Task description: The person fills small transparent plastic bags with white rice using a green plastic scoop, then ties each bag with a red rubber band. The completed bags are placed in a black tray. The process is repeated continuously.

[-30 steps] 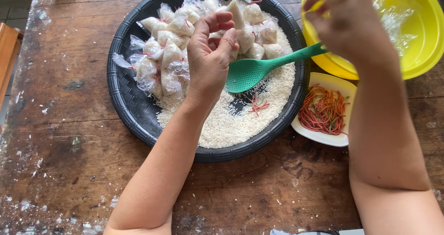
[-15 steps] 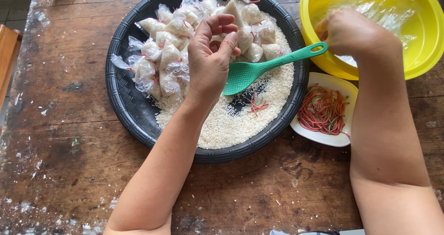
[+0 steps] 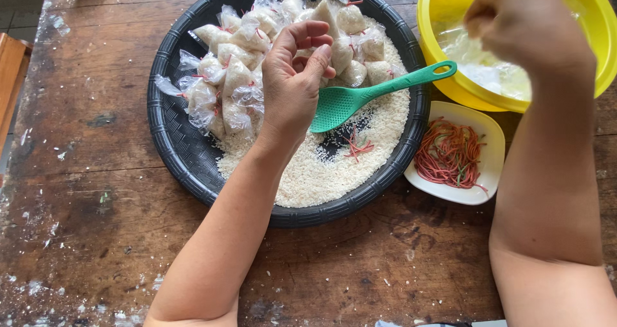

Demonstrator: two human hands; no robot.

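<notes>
Right hand (image 3: 524, 21) has lifted above the yellow bowl (image 3: 443, 5) of plastic, fingers bunched; grip unclear.

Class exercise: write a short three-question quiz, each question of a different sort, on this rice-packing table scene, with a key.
1. True or false: the green plastic slotted spoon lies with its handle on the rim of the round black woven tray.
2. Multiple choice: the small white dish holds A) loose rice B) red rubber bands C) clear bags.
3. Fill in: the right hand hovers over the ____ plastic bowl, while the left hand is over the tied clear bags of rice.

Key: 1 true; 2 B; 3 yellow.
</notes>
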